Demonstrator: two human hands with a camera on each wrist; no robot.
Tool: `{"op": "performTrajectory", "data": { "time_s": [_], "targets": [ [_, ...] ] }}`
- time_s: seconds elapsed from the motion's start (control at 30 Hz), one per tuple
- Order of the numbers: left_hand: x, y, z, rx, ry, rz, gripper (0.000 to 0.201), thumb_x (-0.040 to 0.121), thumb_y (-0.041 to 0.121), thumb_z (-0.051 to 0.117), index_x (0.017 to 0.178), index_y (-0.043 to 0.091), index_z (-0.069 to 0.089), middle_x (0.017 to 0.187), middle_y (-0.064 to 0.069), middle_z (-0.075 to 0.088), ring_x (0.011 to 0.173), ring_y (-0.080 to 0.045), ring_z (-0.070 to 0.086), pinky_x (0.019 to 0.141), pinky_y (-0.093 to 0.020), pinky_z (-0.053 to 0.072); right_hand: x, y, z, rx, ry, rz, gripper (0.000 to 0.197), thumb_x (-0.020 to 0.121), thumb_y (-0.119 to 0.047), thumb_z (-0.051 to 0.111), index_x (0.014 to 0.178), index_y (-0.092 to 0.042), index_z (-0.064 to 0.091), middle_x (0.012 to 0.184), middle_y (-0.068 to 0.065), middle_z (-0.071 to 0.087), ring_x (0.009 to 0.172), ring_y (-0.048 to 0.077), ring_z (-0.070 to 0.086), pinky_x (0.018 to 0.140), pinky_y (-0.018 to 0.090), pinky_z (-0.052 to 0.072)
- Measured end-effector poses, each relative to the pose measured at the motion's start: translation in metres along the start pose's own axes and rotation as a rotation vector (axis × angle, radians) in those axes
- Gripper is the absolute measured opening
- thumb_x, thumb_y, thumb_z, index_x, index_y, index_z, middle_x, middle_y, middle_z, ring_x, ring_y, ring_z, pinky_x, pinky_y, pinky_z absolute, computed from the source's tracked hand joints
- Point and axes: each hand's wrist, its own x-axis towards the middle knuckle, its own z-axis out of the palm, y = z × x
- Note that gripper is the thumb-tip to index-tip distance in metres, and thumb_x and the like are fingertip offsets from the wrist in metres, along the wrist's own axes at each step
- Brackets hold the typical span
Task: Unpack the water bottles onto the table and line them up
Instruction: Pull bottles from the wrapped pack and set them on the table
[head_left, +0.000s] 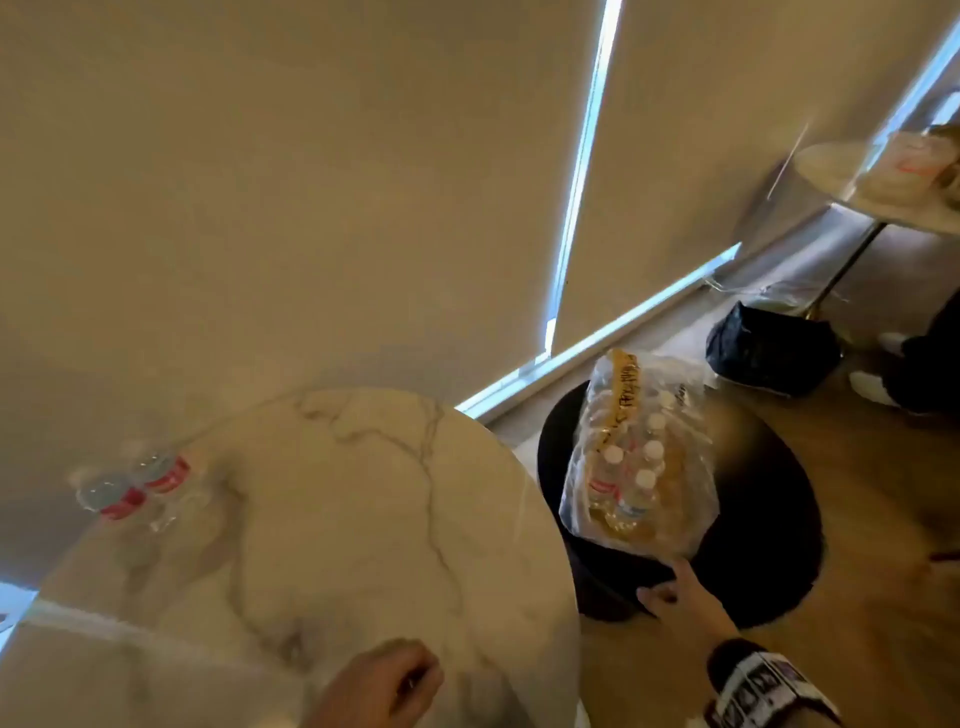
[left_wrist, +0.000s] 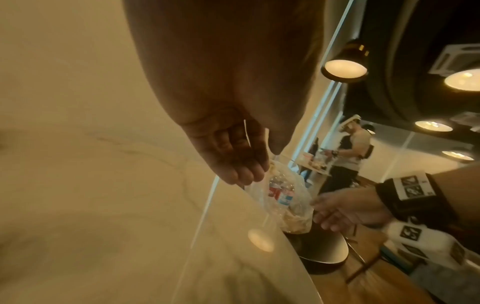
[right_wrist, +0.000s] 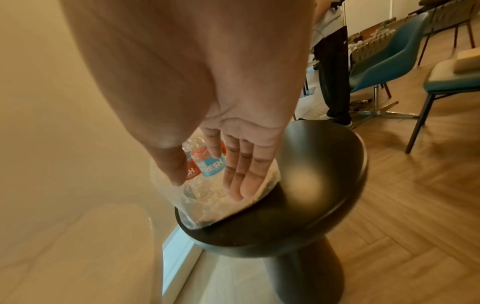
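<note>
While my left hand (head_left: 382, 686) hangs loosely curled and empty over the marble table (head_left: 332, 519), my flat-fingered right hand (head_left: 675, 597) is nearer the wrapped pack of water bottles (head_left: 641, 457), standing on the black stool (head_left: 769, 519) just ahead of its fingertips, long axis running away.

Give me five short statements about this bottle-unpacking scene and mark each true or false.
1. The wrapped pack of bottles sits on the dark round stool. True.
2. The marble table carries no bottles. False: two bottles are at its far left.
3. The right hand reaches toward the pack with straight fingers. True.
4. The left hand grips a bottle. False: it holds nothing, over the table's near edge.
5. The stool stands left of the table. False: it stands to the right.
</note>
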Motion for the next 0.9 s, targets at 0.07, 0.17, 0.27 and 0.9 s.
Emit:
{"op": "performTrajectory", "data": {
  "time_s": [0.07,0.17,0.27,0.9],
  "targets": [
    [0.057,0.037,0.002,-0.026,0.001,0.1,0.036,0.09,0.059,0.045,0.097,0.031,0.066,0.083,0.019,0.066,0.076,0.008,0.06,0.08,-0.013,0.048,0.017,-0.018,-0.01,0.069,0.078,-0.089,0.06,0.087,-0.031,0.07,0.138,-0.019,0.041,0.109,0.003,0.067,0.105,0.027,0.062,0.098,0.042,0.048],
    [0.143,0.083,0.015,-0.132,-0.046,0.175,0.023,0.096,0.045,0.052,0.099,0.028,0.066,0.094,0.011,0.07,0.085,-0.002,0.064,0.081,-0.026,0.053,0.06,-0.04,-0.018,0.151,0.148,-0.157,0.054,0.085,-0.015,0.072,0.133,-0.008,0.049,0.125,0.012,0.06,0.116,0.033,0.058,0.098,0.037,0.046],
    [0.224,0.127,0.041,-0.258,-0.063,0.155,0.024,0.099,0.039,0.052,0.116,0.03,0.066,0.108,0.011,0.072,0.097,-0.002,0.066,0.091,-0.025,0.053,0.106,-0.044,-0.01,0.233,0.196,-0.113,0.066,0.062,-0.038,0.085,0.119,-0.021,0.055,0.115,0.001,0.065,0.105,0.024,0.063,0.095,0.043,0.052],
    [0.347,0.173,0.102,-0.276,0.109,0.069,0.056,0.081,0.046,0.071,0.129,0.044,0.042,0.118,0.01,0.064,0.101,-0.019,0.067,0.085,-0.043,0.058,0.141,-0.013,-0.024,0.173,0.108,-0.12,0.06,0.064,-0.036,0.085,0.117,-0.023,0.059,0.108,-0.005,0.071,0.101,0.016,0.066,0.089,0.035,0.054]
  ]
}}
